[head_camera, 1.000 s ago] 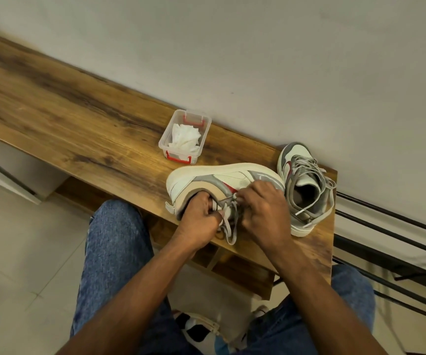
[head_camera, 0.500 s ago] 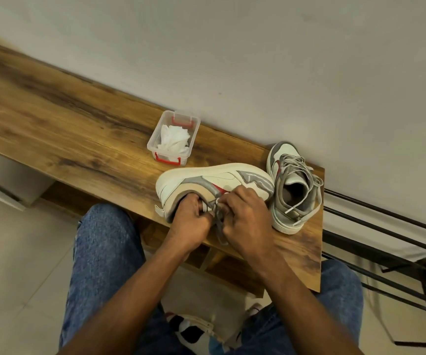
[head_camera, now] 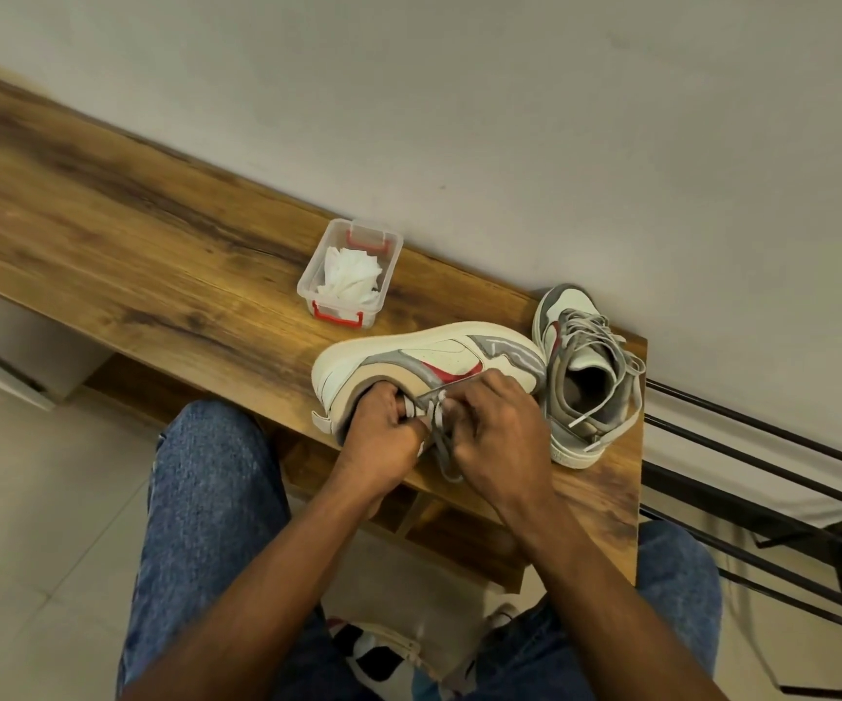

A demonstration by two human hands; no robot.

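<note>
Kneeling or sitting close, the person has both knees in blue denim jeans (head_camera: 216, 498) pressed up to the front edge of a long brown wood-grain bench (head_camera: 155, 255), so both forearms reach the work without stretching. The left hand (head_camera: 383, 437) is clenched on the collar of a white leather high-top sneaker with grey and red side panels (head_camera: 398, 351). Its fingers curl into the ankle opening, which looks meant to pin the shoe down while the lacing is worked. That sneaker lies on its side near the bench's front edge, sole turned toward the wall and opening toward the person, which puts the eyelets right under the fingers. The right hand (head_camera: 499, 437) is curled tight just beside the left, apparently pinching a flat grey shoelace (head_camera: 446, 457). A loose length of the lace hangs down between the two hands over the bench edge. The fingertips themselves are hidden, so exactly where they grip cannot be told. Just beyond the right hand the matching second sneaker (head_camera: 568, 303) stands upright at the bench's end corner, touching or nearly touching the first, with its grey laces slack. Farther back, near the wall, sits a small clear plastic box with red clips (head_camera: 387, 278) holding crumpled white tissue (head_camera: 350, 275), probably set aside for cleaning. Off to the right, a black metal rack (head_camera: 763, 473) runs along the plain pale wall (head_camera: 510, 118).
</note>
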